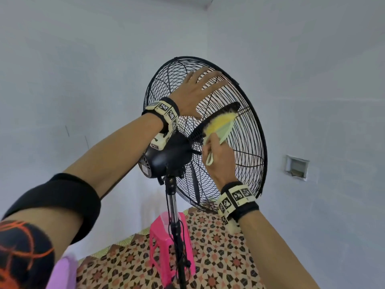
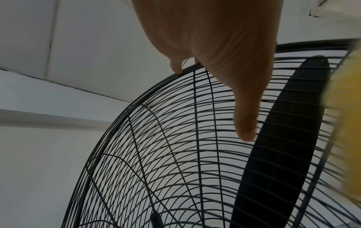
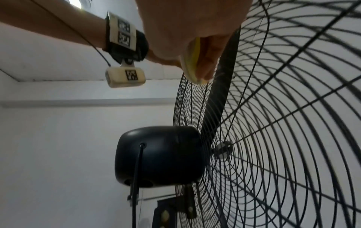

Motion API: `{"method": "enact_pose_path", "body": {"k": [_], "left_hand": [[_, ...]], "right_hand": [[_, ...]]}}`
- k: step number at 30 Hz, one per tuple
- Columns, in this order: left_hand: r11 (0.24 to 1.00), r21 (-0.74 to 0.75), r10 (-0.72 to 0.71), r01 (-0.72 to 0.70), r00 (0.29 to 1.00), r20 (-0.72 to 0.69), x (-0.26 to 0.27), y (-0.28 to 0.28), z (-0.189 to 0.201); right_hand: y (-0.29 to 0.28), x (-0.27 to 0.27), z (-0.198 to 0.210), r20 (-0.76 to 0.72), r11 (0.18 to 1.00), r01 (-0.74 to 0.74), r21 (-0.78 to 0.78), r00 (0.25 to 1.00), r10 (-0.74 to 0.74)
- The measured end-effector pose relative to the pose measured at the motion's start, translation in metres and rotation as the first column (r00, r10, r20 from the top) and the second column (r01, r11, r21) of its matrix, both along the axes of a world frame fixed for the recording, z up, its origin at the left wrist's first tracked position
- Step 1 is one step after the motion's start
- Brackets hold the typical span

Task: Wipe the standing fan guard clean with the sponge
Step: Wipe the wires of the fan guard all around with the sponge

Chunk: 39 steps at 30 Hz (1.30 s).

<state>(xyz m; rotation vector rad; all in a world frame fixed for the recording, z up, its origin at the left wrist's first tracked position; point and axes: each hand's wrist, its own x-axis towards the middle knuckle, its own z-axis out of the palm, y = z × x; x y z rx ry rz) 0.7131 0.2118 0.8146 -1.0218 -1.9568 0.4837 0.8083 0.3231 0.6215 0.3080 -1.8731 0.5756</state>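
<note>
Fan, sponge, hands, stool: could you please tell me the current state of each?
Fan guard: tilted upward, mounted, blades at rest.
Sponge: pressed against the guard's rear wires, held by the right hand.
Left hand: fingers spread flat on the guard's upper part.
Right hand: grips the sponge.
Stool: upright behind the fan pole.

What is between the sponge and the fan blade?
Only the wire guard: in the head view the right hand presses the sponge on its rear wires, with the blade just behind them.
</note>
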Motion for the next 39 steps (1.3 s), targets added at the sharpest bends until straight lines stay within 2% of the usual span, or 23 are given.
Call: {"method": "enact_pose_path", "body": {"k": [2, 5, 7, 8, 10, 12, 13, 15, 17, 18, 20, 22, 23, 24, 27, 29, 31, 34, 36, 39], "left_hand": [[1.000, -0.001, -0.002, 0.002, 1.000, -0.024, -0.002, 0.000, 0.001], [1.000, 0.000, -0.022, 0.022, 0.998, -0.054, -0.008, -0.002, 0.001], [0.999, -0.009, -0.033, 0.032, 0.997, -0.074, -0.010, -0.004, 0.001], [0.999, -0.007, -0.036, 0.035, 0.996, -0.080, -0.010, -0.005, 0.001], [0.999, 0.003, -0.032, 0.032, 0.997, -0.073, -0.010, -0.006, -0.001], [1.000, 0.013, -0.021, 0.021, 0.998, -0.062, -0.008, -0.005, -0.001], [1.000, 0.014, -0.019, 0.019, 0.998, -0.057, -0.007, -0.005, 0.000], [1.000, 0.010, -0.021, 0.022, 0.997, -0.071, -0.009, -0.006, 0.000], [1.000, -0.003, -0.017, 0.017, 0.996, -0.086, -0.008, -0.007, 0.000], [1.000, -0.004, -0.014, 0.013, 0.995, -0.097, -0.008, -0.007, 0.000], [1.000, -0.005, -0.003, 0.003, 0.995, -0.097, -0.006, -0.007, 0.000], [1.000, 0.003, 0.001, 0.000, 0.995, -0.095, -0.005, -0.006, 0.000], [1.000, 0.005, -0.009, 0.009, 0.996, -0.089, -0.005, -0.005, -0.001], [1.000, 0.005, -0.021, 0.021, 0.996, -0.085, -0.006, -0.005, -0.001], [0.999, -0.004, -0.041, 0.041, 0.993, -0.109, -0.008, -0.006, -0.001], [0.999, -0.005, -0.050, 0.050, 0.993, -0.110, -0.009, -0.008, 0.000], [0.998, 0.013, -0.063, 0.064, 0.994, -0.087, -0.013, -0.011, -0.003], [0.986, 0.142, -0.086, 0.086, 0.996, -0.003, -0.026, -0.019, -0.011], [0.971, 0.231, -0.078, 0.062, 0.995, 0.062, -0.034, -0.027, -0.012], [0.956, 0.289, -0.086, 0.056, 0.992, 0.090, -0.040, -0.033, -0.006]], "right_hand": [[-0.006, -0.006, -0.007, 0.071, 0.998, -0.016, 0.054, 0.997, 0.012], [-0.012, -0.005, -0.001, -0.039, 0.995, -0.041, -0.092, 0.999, 0.037], [-0.014, -0.006, 0.002, -0.108, 0.987, -0.008, -0.163, 0.994, -0.009], [-0.014, -0.007, 0.002, -0.088, 0.987, 0.022, -0.162, 0.995, -0.036], [-0.018, -0.012, -0.007, 0.053, 0.994, 0.088, -0.065, 0.995, -0.084], [-0.024, -0.016, -0.017, 0.160, 0.998, 0.056, 0.024, 0.985, -0.059], [-0.027, -0.016, -0.020, 0.157, 0.999, 0.035, 0.015, 0.987, -0.037], [-0.031, -0.012, -0.017, 0.063, 0.995, 0.029, -0.092, 0.998, -0.023], [-0.030, -0.010, -0.010, -0.045, 0.978, 0.079, -0.191, 0.995, -0.089], [-0.029, -0.012, -0.008, -0.050, 0.973, 0.106, -0.204, 0.992, -0.118], [-0.029, -0.016, -0.006, 0.055, 0.983, 0.125, -0.135, 0.991, -0.118], [-0.031, -0.019, -0.008, 0.177, 0.995, 0.099, 0.009, 0.979, -0.099], [-0.033, -0.019, -0.009, 0.195, 0.994, 0.094, 0.050, 0.975, -0.102], [-0.035, -0.016, -0.007, 0.168, 0.994, 0.095, 0.049, 0.981, -0.102], [-0.041, -0.004, 0.005, -0.017, 0.988, 0.118, -0.103, 0.993, -0.120], [-0.040, -0.005, 0.006, -0.021, 0.975, 0.162, -0.151, 0.986, -0.167], [-0.038, -0.012, -0.004, 0.105, 0.977, 0.202, -0.062, 0.975, -0.195], [-0.034, -0.017, -0.016, 0.227, 0.982, 0.169, 0.080, 0.956, -0.183], [-0.036, -0.013, -0.010, 0.192, 0.982, 0.154, 0.111, 0.966, -0.173], [-0.040, -0.009, 0.013, 0.085, 0.970, 0.192, 0.148, 0.975, -0.206]]}}
